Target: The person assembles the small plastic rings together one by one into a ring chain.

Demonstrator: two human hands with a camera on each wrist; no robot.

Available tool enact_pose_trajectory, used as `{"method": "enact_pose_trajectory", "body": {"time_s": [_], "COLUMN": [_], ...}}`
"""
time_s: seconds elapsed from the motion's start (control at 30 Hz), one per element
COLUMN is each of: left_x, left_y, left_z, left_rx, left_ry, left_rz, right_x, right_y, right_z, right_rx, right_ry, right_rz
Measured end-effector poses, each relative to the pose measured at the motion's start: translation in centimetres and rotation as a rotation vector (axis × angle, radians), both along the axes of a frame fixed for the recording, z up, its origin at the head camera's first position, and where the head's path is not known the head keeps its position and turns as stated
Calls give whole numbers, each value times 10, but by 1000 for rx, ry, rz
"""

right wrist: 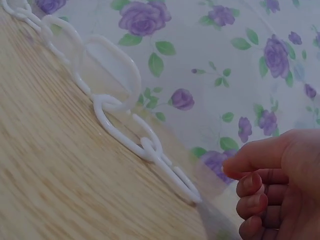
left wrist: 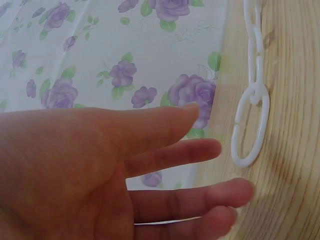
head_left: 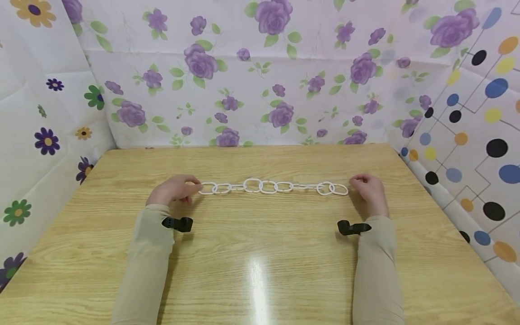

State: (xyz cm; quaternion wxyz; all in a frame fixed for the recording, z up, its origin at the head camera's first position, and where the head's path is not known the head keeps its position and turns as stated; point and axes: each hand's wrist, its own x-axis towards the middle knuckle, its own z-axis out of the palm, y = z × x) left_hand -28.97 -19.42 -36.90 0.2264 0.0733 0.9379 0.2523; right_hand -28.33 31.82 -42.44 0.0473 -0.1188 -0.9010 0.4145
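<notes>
A white plastic chain (head_left: 268,192) of several oval links lies stretched out from left to right across the wooden table. Some of its links stand on edge and others lie flat. My left hand (head_left: 172,189) is at the chain's left end, and in the left wrist view its fairly straight fingers are apart from the end link (left wrist: 265,110). Just past the right end is my right hand (head_left: 370,192). The right wrist view shows its fingers loosely curled with nothing in them, beside the last link (right wrist: 172,177).
The wooden table (head_left: 260,234) has a bright glare streak near its front. Behind it hangs a purple-flowered cloth (head_left: 162,104), with patterned sheets on the left and right (head_left: 467,149). A black camera mount (head_left: 178,224) sits on each sleeved wrist.
</notes>
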Motion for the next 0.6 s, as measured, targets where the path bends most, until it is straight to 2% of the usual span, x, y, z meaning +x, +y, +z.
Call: {"method": "enact_pose_trajectory", "body": {"time_s": [0.27,0.4,0.6], "left_x": [0,2,4], "left_y": [18,32,43], "left_z": [-4,-4,-3], "left_rx": [0,-18,-26], "left_ry": [166,246,320], "left_rz": [46,69,119], "right_x": [-6,-6,-3], "right_y": [-28,-42,-60], "right_z": [19,30,43], "right_rx": [104,112,157], "right_ry": [51,59,96], "right_rz": [85,130,163]}}
